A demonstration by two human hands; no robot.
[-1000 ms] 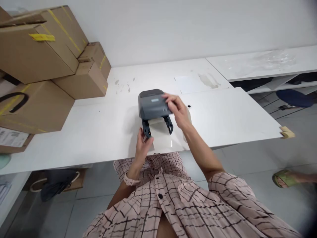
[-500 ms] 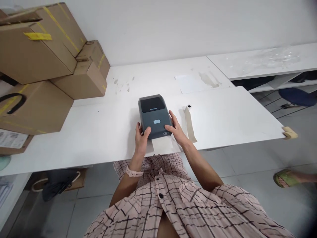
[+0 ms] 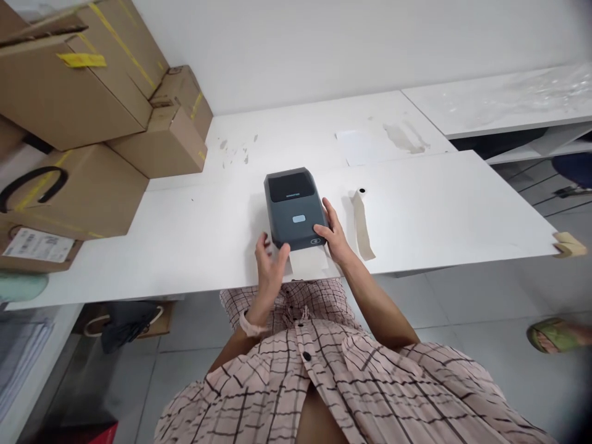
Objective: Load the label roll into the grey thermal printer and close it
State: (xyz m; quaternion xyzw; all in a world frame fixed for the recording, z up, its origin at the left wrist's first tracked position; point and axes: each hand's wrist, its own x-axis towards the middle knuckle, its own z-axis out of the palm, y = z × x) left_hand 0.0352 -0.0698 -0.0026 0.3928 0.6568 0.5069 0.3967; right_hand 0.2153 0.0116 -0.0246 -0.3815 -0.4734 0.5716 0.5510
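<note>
A dark grey label printer (image 3: 293,231) lies on the white table (image 3: 416,209), with a light blue button on its lid. From under its front edge a pale strip of paper (image 3: 308,264) sticks out toward me. My right hand (image 3: 337,239) grips the printer's right side, thumb on top and fingers along the edge. Beside the front left corner is my left hand (image 3: 271,270), its thumb and fingers apart and curved, with nothing held in it. To the right, a small paper roll (image 3: 363,225) lies partly unrolled.
Cardboard boxes (image 3: 78,92) are stacked at the left, with a black strap (image 3: 34,179) in front. A white sheet (image 3: 354,147) lies toward the wall. A tan corner guard (image 3: 570,245) sits on the table's right corner. Someone's foot in a green sandal (image 3: 552,335) shows at right.
My left hand has slipped off the printer's left side and come toward me. My right hand stays on the printer. The view has shifted slightly.
</note>
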